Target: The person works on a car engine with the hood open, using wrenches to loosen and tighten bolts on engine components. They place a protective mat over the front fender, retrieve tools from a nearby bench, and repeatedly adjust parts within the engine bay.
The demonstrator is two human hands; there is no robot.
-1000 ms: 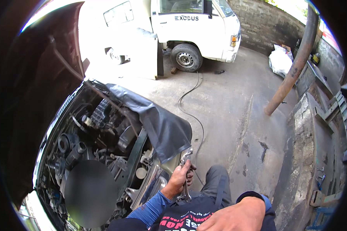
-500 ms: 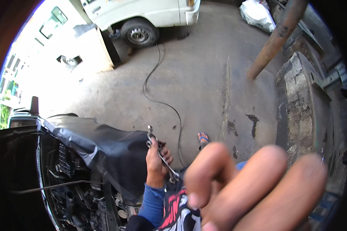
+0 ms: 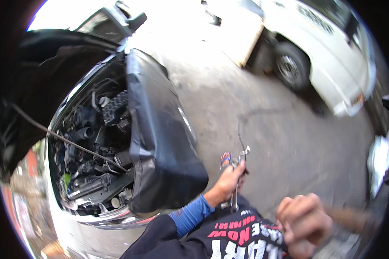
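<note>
My left hand point(image 3: 232, 181) grips several metal wrenches point(image 3: 234, 200) at lower centre, in front of my dark printed shirt point(image 3: 229, 241). My right hand point(image 3: 302, 222) is at lower right, fingers curled and blurred by motion, and whether anything is in them is hidden. To the left is a car's engine bay point(image 3: 90, 159) under a raised hood point(image 3: 39, 77), with a prop rod slanting across it. A black cover point(image 3: 164, 151) lies draped over the fender, beside my left arm.
A white van point(image 3: 333, 69) with its front wheel point(image 3: 289, 64) and a pale panel stand at upper right. A dark hose point(image 3: 240, 129) runs over the concrete floor point(image 3: 289, 151). My sandaled foot point(image 3: 225, 159) shows at centre. A white bundle point(image 3: 378, 159) sits at the right edge.
The view has swung, putting the engine bay higher and the van to the right. My left hand still holds the wrenches. My right hand has moved down from close before the camera.
</note>
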